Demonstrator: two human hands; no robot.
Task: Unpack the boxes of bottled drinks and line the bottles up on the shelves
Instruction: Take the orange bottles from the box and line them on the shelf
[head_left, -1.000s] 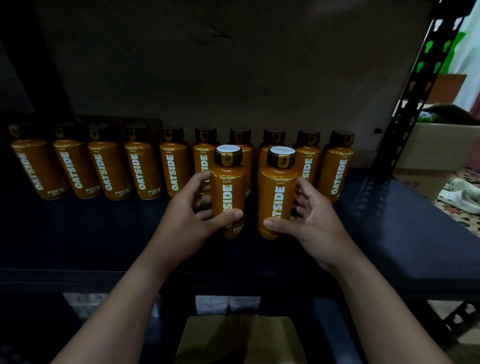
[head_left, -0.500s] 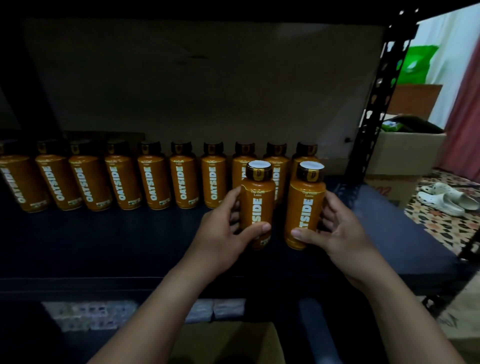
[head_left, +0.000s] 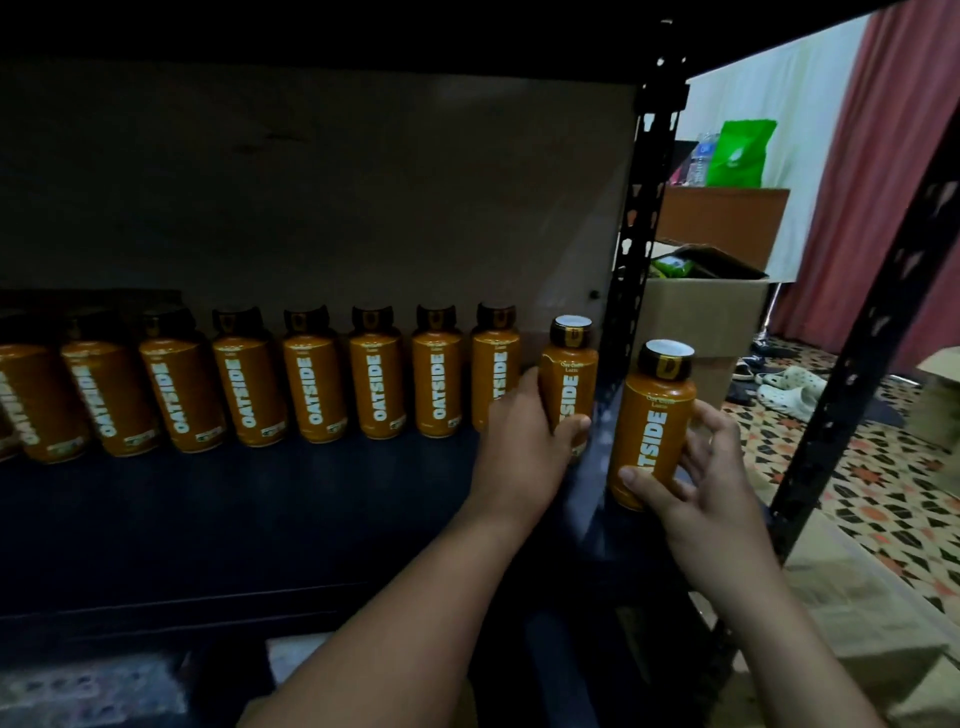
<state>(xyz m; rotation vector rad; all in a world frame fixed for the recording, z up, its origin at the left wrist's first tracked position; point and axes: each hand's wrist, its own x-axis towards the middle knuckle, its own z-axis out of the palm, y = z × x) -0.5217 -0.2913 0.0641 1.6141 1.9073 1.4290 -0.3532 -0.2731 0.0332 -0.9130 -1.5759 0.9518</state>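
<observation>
Head view: we see a dark metal shelf (head_left: 260, 519) carrying a back row of orange plastic drink bottles with dark caps (head_left: 379, 384), each upright and printed "OATSIDE" in white vertical letters. Our left hand (head_left: 519, 457) wraps its grip round one more orange bottle (head_left: 569, 384) at the row's right end, just beside the last bottle. Our right hand (head_left: 691, 483) holds a second orange bottle (head_left: 654, 431) low on its body, nearer us — small print reads "Oat Coffee Latte", we think. Full and smooth-sided, these likely feel weighty and a little slippery; mid-body is the sound place to hold.
</observation>
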